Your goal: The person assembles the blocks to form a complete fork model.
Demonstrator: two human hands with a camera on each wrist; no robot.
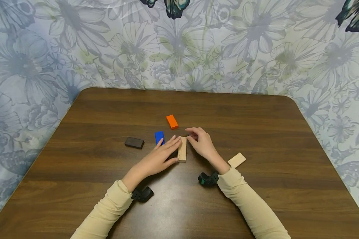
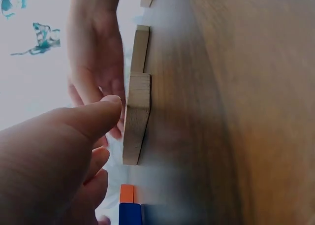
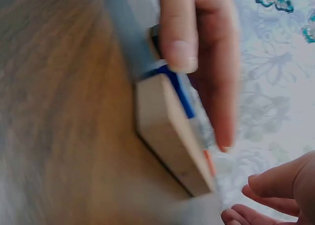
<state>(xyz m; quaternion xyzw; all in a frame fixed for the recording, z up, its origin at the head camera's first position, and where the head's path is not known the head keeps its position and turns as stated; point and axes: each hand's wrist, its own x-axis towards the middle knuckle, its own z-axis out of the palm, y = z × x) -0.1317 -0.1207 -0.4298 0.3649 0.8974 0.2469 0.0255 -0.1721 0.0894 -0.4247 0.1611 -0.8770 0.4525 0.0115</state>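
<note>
A pale wooden block (image 1: pixel 182 151) lies lengthwise on the table between the two hands. My left hand (image 1: pixel 158 157) reaches over its left side with fingers extended; the thumb tip is by its near end, and the left wrist view shows the thumb (image 2: pixel 93 116) beside the wood. My right hand (image 1: pixel 201 143) is at the block's far right corner, fingers bent and thumb near the index finger, with nothing visible between them. In the right wrist view those fingers (image 3: pixel 273 188) are apart from the block (image 3: pixel 167 131). A blue block (image 1: pixel 159 137) is partly hidden behind the left fingers.
An orange block (image 1: pixel 172 121) lies farther back, and a dark block (image 1: pixel 134 143) to the left. Another pale block (image 1: pixel 237 160) lies by the right forearm. Dark wrist cameras (image 1: pixel 142 194) are strapped to both wrists. The brown table (image 1: pixel 179 103) meets a floral backdrop.
</note>
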